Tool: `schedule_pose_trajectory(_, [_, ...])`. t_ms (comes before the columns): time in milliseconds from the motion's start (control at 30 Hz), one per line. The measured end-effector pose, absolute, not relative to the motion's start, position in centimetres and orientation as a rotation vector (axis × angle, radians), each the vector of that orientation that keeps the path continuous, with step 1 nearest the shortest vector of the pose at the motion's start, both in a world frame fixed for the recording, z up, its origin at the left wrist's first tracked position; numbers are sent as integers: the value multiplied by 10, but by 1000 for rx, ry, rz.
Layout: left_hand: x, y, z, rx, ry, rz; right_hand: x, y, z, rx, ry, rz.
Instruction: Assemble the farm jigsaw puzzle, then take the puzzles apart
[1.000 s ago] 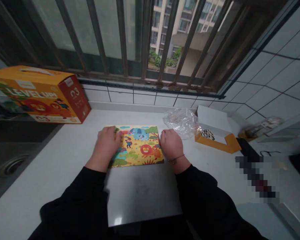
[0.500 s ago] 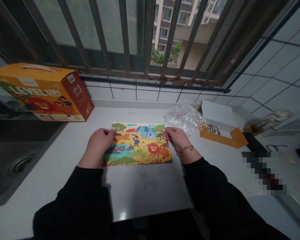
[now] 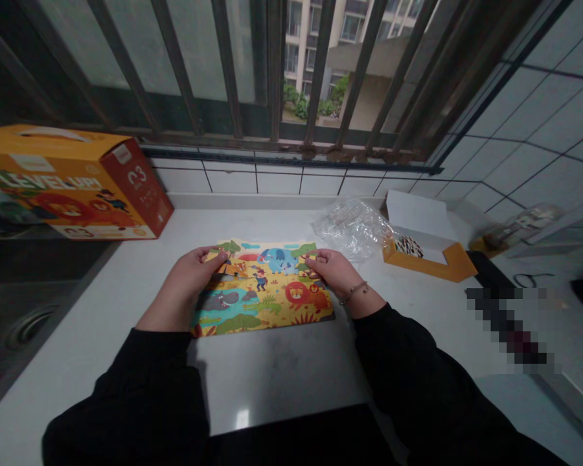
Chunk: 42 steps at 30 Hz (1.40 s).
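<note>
A colourful animal picture sheet (image 3: 260, 301) with an elephant, lions, a hippo and a crocodile is held in front of me, over the pale countertop. My left hand (image 3: 192, 275) grips its left side near the far corner, thumb on the printed face and the other fingers mostly hidden. On the opposite side my right hand (image 3: 334, 270) pinches the sheet near the far right corner, its thumb also on top. Just beyond the right hand lies crumpled clear plastic wrap (image 3: 352, 226). I cannot tell whether the near edge touches the counter.
An orange "LEVEL UP!" box (image 3: 78, 188) with a handle stands at the left, beside the sink (image 3: 34, 278). An opened orange-and-white box (image 3: 415, 265) holds something black-and-white patterned at the right. Behind the counter (image 3: 272, 382) is a barred window (image 3: 228, 77).
Both thumbs have moved further in over the sheet's face. The sheet's near edge sits lower in view, tilted slightly down to the left. My view has shifted a little right.
</note>
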<state>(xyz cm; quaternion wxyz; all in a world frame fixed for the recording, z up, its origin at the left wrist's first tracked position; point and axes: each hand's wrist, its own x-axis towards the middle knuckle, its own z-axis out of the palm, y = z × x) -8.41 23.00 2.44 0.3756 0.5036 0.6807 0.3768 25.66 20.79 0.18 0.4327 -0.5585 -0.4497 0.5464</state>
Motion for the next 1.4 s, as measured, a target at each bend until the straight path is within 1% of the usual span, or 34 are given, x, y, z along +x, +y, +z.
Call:
schedule_pose_trajectory(67, [-81, 227, 23, 1236, 1641, 1054, 254, 208, -1, -1352, -1151, 1396])
schedule_pose_trajectory(133, [-80, 225, 23, 1234, 1646, 1076, 251, 208, -4, -1381, -1243, 1329])
schedule_pose_trajectory(300, [-83, 222, 32, 1372, 1846, 910, 249, 208, -2, -1529, -1595, 866])
schedule_pose_trajectory(500, [-68, 220, 30, 1253, 1671, 920, 250, 203, 5, -1676, -1913, 319])
schedule_pose_trajectory(600, [-60, 219, 27, 1295, 1611, 916, 251, 203, 3, -1871, -1903, 168])
schedule_pose_trajectory(667, [-58, 219, 27, 1341, 1605, 898, 252, 204, 1, -1939, -1885, 159])
schedule_pose_trajectory(800, [-60, 219, 29, 1371, 1632, 909, 258, 212, -3, -1827, -1798, 252])
schedule_pose_trajectory(867, [-61, 218, 30, 1332, 1595, 946, 262, 217, -6, -1762, -1635, 363])
schedule_pose_trajectory(1000, [-59, 213, 33, 1255, 1510, 993, 263, 224, -11, -1616, -1307, 695])
schedule_pose_trajectory(1067, [-55, 210, 36, 1218, 1466, 1005, 260, 226, -12, -1598, -1270, 826])
schedule_pose_trajectory(1200, [-47, 206, 43, 1151, 1352, 1070, 256, 223, -6, -1540, -1238, 977])
schedule_pose_trajectory(1267, [-45, 206, 43, 1099, 1317, 1138, 256, 218, -1, -1514, -1226, 1024])
schedule_pose_trajectory(1333, [-44, 207, 41, 1058, 1298, 1174, 258, 212, 4, -1574, -1350, 1014])
schedule_pose_trajectory(1400, [-44, 207, 40, 1046, 1286, 1154, 258, 206, 8, -1665, -1592, 869])
